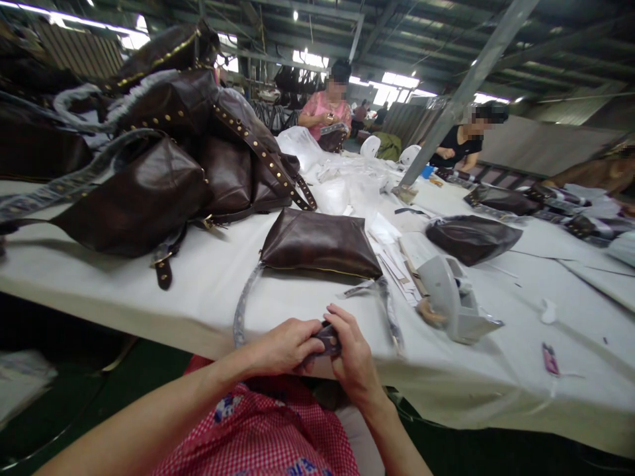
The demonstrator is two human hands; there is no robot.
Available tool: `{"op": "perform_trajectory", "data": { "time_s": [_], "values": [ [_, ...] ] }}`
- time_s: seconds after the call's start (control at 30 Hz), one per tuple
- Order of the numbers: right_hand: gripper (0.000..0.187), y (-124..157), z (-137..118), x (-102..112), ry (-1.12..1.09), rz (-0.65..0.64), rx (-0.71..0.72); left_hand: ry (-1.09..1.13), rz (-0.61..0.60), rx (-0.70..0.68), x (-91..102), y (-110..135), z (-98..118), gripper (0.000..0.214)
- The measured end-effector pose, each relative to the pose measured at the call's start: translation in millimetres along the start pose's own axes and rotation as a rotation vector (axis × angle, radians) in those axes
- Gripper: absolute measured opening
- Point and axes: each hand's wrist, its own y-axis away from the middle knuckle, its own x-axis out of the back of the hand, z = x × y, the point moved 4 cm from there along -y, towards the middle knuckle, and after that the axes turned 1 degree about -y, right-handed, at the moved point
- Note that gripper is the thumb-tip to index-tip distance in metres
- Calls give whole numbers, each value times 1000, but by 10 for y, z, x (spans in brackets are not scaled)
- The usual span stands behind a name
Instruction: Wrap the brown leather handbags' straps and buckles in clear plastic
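Note:
Close to the table's front edge, my left hand (290, 345) grips a dark brown leather strap (327, 338) with a metal stud or snap on it. My right hand (354, 360) closes on the same strap from the other side, fingers bent over its end. Just beyond my hands lies a dark brown leather handbag (322, 244) on its side, a gold zipper along its near edge. A plastic-wrapped strap (241, 307) runs from the bag's left end toward me. Another wrapped strap (389, 314) trails from its right end. Parts of the held strap are hidden by my fingers.
Brown studded bags (149, 192) are heaped at the left. A grey tape dispenser (451, 301) stands right of the handbag, near paper strips (391, 258) and another bag (473, 237). Pink snips (550, 360) lie far right. Co-workers (325, 112) work across the white table (198, 297).

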Motion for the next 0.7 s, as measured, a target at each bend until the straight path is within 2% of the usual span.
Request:
{"op": "perform_trajectory", "data": {
  "time_s": [0.07, 0.17, 0.27, 0.33, 0.4, 0.47, 0.53, 0.63, 0.7],
  "values": [
    [38, 6, 17, 42, 231, -30, 145, -59, 54, 22, -5, -20, 38, 13],
    [32, 17, 5, 94, 286, 47, 180, 57, -75, 35, -5, -40, 59, 11],
    [22, 13, -40, 76, 106, 176, 36, 264, -258, 6, 48, -40, 27, 11],
    [19, 12, -45, 5, -90, 259, -117, 355, -320, -8, 97, -37, -13, 11],
    [18, 16, -18, -93, -319, 317, -252, 361, -319, -18, 135, -33, -46, 10],
    [17, 12, 28, -167, -468, 333, -312, 296, -269, -25, 153, -25, -58, 10],
    [21, -16, 66, -171, -394, 277, -258, 188, -197, -31, 145, -16, -44, 11],
    [34, -75, 75, -108, 8, 94, -10, 26, -54, -17, 114, -21, 9, 14],
    [38, -98, 74, -58, 214, 24, 141, -18, 4, -7, 98, -38, 57, 14]
  ]
}}
